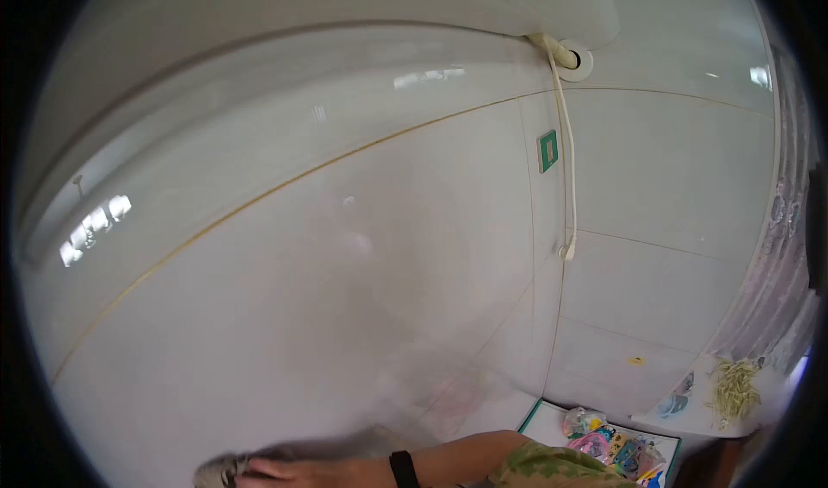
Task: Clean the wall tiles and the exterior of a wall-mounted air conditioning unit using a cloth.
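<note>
At the bottom edge, my right hand [280, 472] has its fingers closed over a grey cloth [221, 469] pressed close to the glossy white wall [259, 315]. The forearm reaches in from the lower right, with a black wristband [403, 469] and a camouflage sleeve [552, 468]. Part of the cloth and the fingers are cut off by the frame. My left hand is out of view.
A large white rounded unit [345, 5] overhangs the top, with a pale pipe [569, 160] running down the corner. A green-framed plate [548, 151] is on the wall. Lower right are colourful small items [617, 445], yellowish-green strips [736, 391] and a curtain [768, 272].
</note>
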Demonstrator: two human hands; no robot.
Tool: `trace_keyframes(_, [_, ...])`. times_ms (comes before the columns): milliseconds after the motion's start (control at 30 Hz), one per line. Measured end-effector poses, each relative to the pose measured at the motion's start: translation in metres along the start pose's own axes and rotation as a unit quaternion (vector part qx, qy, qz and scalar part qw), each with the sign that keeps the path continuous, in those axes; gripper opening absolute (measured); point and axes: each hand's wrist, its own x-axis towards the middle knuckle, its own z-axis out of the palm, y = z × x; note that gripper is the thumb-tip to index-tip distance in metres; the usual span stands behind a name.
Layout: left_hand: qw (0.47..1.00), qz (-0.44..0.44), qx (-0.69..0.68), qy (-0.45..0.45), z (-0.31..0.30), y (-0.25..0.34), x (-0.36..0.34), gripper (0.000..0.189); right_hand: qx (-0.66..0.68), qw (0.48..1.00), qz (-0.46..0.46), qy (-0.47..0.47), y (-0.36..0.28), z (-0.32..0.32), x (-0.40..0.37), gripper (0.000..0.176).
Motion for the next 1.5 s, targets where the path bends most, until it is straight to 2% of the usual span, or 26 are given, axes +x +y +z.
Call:
trace_keyframes(33, [0.998, 0.057, -0.003, 0.002, 0.008, -0.004, 0.017, 0.026, -0.001, 0.999, 0.012, -0.033, 0.006, -0.006, 0.001, 0.021])
trace_keyframes(67, [0.998, 0.062, 0.003, -0.020, 0.013, -0.002, 0.032, 0.031, 0.002, 1.000, 0.009, -0.025, 0.010, -0.008, 0.003, 0.021])
trace_keyframes(100, [0.983, 0.163, -0.007, 0.084, 0.026, -0.035, 0.036, 0.027, -0.058, 0.998, 0.001, 0.004, 0.012, -0.006, 0.008, 0.019])
trace_keyframes(133, [0.990, 0.131, 0.005, 0.045, 0.029, -0.026, 0.051, 0.015, -0.117, 0.993, -0.004, 0.032, 0.017, -0.005, 0.009, 0.020])
trace_keyframes(167, [0.990, 0.142, 0.007, 0.018, 0.029, -0.005, 0.068, 0.021, -0.125, 0.990, -0.008, 0.063, 0.028, -0.006, 0.015, 0.018])
trace_keyframes(200, [0.994, 0.108, -0.025, -0.013, 0.031, 0.018, 0.083, 0.031, -0.162, 0.986, -0.016, 0.047, 0.037, -0.018, 0.021, 0.017])
trace_keyframes(233, [0.993, 0.104, -0.063, -0.006, 0.037, 0.033, 0.094, 0.045, -0.162, 0.985, -0.001, 0.059, 0.046, -0.027, 0.028, 0.014])
trace_keyframes(267, [0.989, 0.136, -0.040, -0.040, 0.039, 0.037, 0.098, 0.048, -0.146, 0.987, 0.000, 0.063, 0.054, -0.043, 0.038, 0.014])
trace_keyframes(300, [0.966, 0.249, -0.008, -0.073, 0.050, 0.034, 0.100, 0.051, -0.149, 0.986, -0.009, 0.069, 0.062, -0.055, 0.044, 0.014])
trace_keyframes(367, [0.927, 0.291, 0.188, -0.148, 0.056, 0.041, 0.105, 0.055, -0.171, 0.982, 0.021, 0.074, 0.070, -0.073, 0.056, 0.015])
trace_keyframes(467, [0.908, 0.333, 0.211, -0.140, 0.047, 0.036, 0.118, 0.051, -0.235, 0.971, 0.015, 0.052, 0.060, -0.078, 0.061, 0.017])
trace_keyframes(567, [0.906, 0.354, 0.208, -0.106, 0.038, 0.024, 0.142, 0.044, -0.244, 0.968, 0.029, 0.050, 0.055, -0.073, 0.064, 0.020])
trace_keyframes(633, [0.911, 0.319, 0.232, -0.121, 0.035, 0.015, 0.149, 0.039, -0.210, 0.976, 0.026, 0.056, 0.057, -0.060, 0.070, 0.024])
trace_keyframes(700, [0.922, 0.283, 0.256, -0.067, 0.018, -0.007, 0.156, 0.031, -0.206, 0.978, 0.021, 0.040, 0.048, -0.038, 0.082, 0.028])
trace_keyframes(767, [0.928, 0.266, 0.257, -0.037, -0.003, -0.012, 0.166, 0.033, -0.185, 0.981, -0.027, 0.050, 0.038, -0.023, 0.099, 0.026])
trace_keyframes(833, [0.940, 0.240, 0.242, 0.019, -0.018, -0.011, 0.178, 0.035, -0.163, 0.986, -0.023, 0.038, 0.031, -0.010, 0.112, 0.026])
trace_keyframes(967, [0.937, 0.225, 0.265, 0.015, -0.019, -0.003, 0.185, 0.038, -0.197, 0.978, -0.024, 0.069, 0.044, 0.006, 0.120, 0.019])
trace_keyframes(1000, [0.950, 0.227, 0.213, 0.017, -0.014, -0.002, 0.184, 0.037, -0.200, 0.977, -0.035, 0.064, 0.050, 0.002, 0.117, 0.018])
trace_keyframes(1033, [0.949, 0.224, 0.221, 0.011, -0.008, 0.001, 0.185, 0.037, -0.203, 0.976, -0.048, 0.060, 0.056, -0.005, 0.114, 0.017])
trace_keyframes(1100, [0.955, 0.270, 0.120, -0.004, 0.015, 0.008, 0.192, 0.039, -0.226, 0.969, -0.064, 0.073, 0.078, -0.017, 0.099, 0.015])
trace_keyframes(1267, [0.949, 0.301, 0.078, -0.055, 0.096, 0.071, 0.229, 0.050, -0.322, 0.946, 0.006, 0.040, 0.133, -0.083, 0.056, 0.036])
trace_keyframes(1300, [0.946, 0.313, 0.070, -0.046, 0.118, 0.087, 0.237, 0.052, -0.313, 0.945, 0.097, -0.002, 0.142, -0.098, 0.048, 0.038])
trace_keyframes(1333, [0.946, 0.312, 0.064, -0.060, 0.139, 0.101, 0.245, 0.051, -0.321, 0.938, 0.124, 0.042, 0.158, -0.111, 0.038, 0.038])
trace_keyframes(1400, [0.935, 0.347, 0.018, -0.065, 0.182, 0.138, 0.257, 0.046, -0.370, 0.901, 0.224, 0.039, 0.176, -0.148, 0.017, 0.033])
trace_keyframes(1433, [0.932, 0.356, -0.021, -0.070, 0.207, 0.157, 0.259, 0.043, -0.390, 0.893, 0.216, 0.062, 0.185, -0.171, 0.001, 0.030])
trace_keyframes(1500, [0.920, 0.381, -0.070, -0.055, 0.250, 0.188, 0.253, 0.037, -0.361, 0.891, 0.259, 0.090, 0.186, -0.204, -0.024, 0.037])
